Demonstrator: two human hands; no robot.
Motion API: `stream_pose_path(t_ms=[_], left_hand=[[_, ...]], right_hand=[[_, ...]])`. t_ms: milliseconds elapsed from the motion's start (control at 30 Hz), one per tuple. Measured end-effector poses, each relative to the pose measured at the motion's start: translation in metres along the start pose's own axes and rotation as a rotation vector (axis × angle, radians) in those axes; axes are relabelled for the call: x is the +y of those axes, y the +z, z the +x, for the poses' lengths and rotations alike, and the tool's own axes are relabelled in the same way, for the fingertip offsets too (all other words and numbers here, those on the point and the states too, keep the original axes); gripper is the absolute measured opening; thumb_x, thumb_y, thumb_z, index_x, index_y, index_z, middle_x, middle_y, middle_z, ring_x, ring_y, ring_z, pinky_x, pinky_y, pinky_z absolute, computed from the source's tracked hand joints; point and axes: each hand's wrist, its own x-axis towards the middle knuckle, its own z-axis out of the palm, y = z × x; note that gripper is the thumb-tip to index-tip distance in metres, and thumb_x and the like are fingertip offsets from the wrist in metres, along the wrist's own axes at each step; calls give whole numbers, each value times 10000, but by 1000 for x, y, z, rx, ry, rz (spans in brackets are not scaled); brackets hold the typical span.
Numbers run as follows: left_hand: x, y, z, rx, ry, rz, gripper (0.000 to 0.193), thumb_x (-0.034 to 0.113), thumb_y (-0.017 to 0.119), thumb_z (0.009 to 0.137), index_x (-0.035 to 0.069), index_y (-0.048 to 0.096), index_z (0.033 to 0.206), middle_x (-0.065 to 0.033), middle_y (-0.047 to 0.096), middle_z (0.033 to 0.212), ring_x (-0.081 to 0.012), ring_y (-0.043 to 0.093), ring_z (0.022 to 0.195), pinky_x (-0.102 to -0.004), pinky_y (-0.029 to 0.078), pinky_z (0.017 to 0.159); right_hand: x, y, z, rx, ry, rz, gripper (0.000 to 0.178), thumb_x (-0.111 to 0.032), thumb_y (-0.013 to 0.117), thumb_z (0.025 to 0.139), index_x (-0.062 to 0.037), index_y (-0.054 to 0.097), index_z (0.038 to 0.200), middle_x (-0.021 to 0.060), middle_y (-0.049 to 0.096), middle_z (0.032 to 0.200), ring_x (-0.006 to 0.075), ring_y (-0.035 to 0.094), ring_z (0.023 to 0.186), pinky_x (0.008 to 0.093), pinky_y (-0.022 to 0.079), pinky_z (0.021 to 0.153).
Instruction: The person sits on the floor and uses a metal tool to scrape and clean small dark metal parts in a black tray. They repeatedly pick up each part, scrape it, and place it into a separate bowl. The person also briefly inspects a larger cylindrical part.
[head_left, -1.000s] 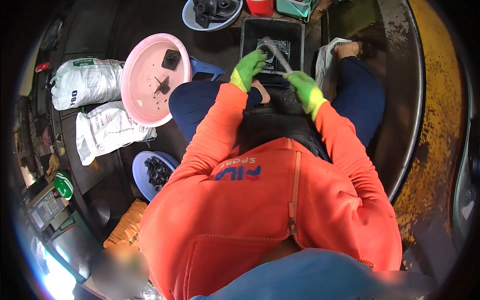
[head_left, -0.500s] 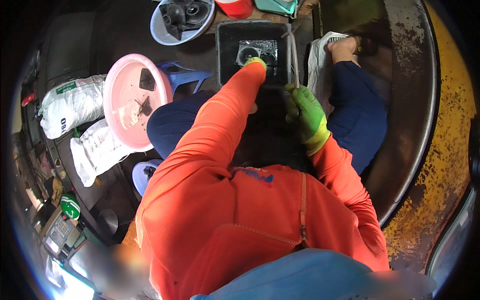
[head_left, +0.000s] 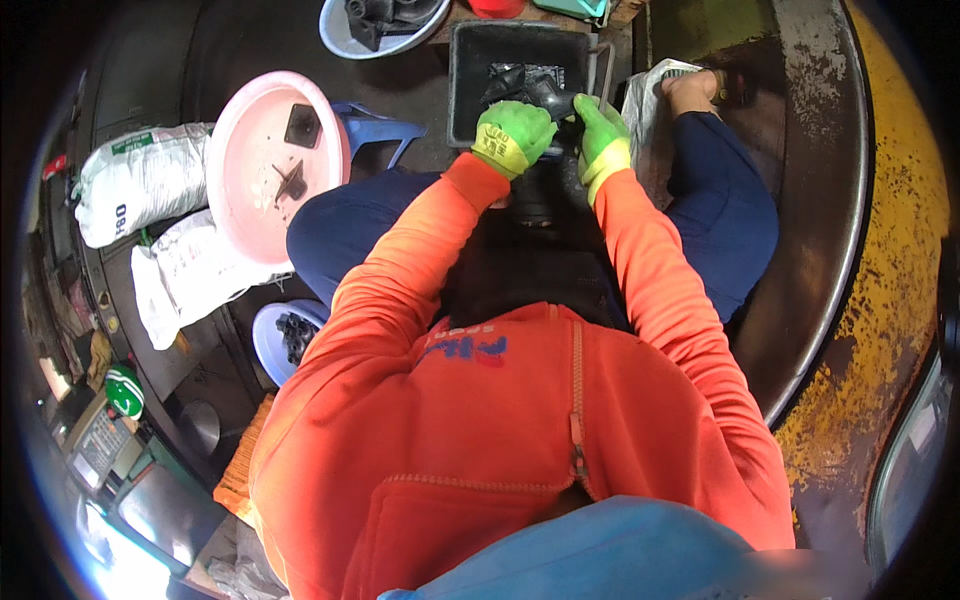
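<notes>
Head view: left hand [head_left: 515,133] had its fingers curled on a black part [head_left: 549,94] over the tub [head_left: 459,85], right hand [head_left: 603,135] wrapped round a rod [head_left: 608,68]. Part looked light, stiff, maybe slick; thicker middle seemed grabbiest.

Bright light hits the orange jacket [head_left: 480,425], glare whitens the lower left, and edges bend.

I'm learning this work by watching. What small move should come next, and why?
Perhaps the right hand should tilt its thin tool toward the black part: the left hand appears to grip that part at the near side of the black bin, while the tool's far end stands apart from it.
</notes>
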Motion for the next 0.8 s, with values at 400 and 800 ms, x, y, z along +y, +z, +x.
stream_pose_path(t_ms=[400,800], left_hand=[[-36,-12,-39,381,-298,-579,759,329,804,653,-17,491,1251,-175,524,1267,-283,521,1158,-362,414,981],[-95,68,-73,339,-460,-499,730,255,836,579,93,539,1225,-140,474,1281,-336,469,1183,-387,397,1000]], right_hand=[[30,11,-23,-216,-267,-463,392,-57,662,809,-4,531,1174,20,583,901,99,552,773,239,453,720],[27,-19,-59,-487,-309,-983,297,-309,513,919,-42,575,1033,96,618,860,193,573,797,325,443,738]])
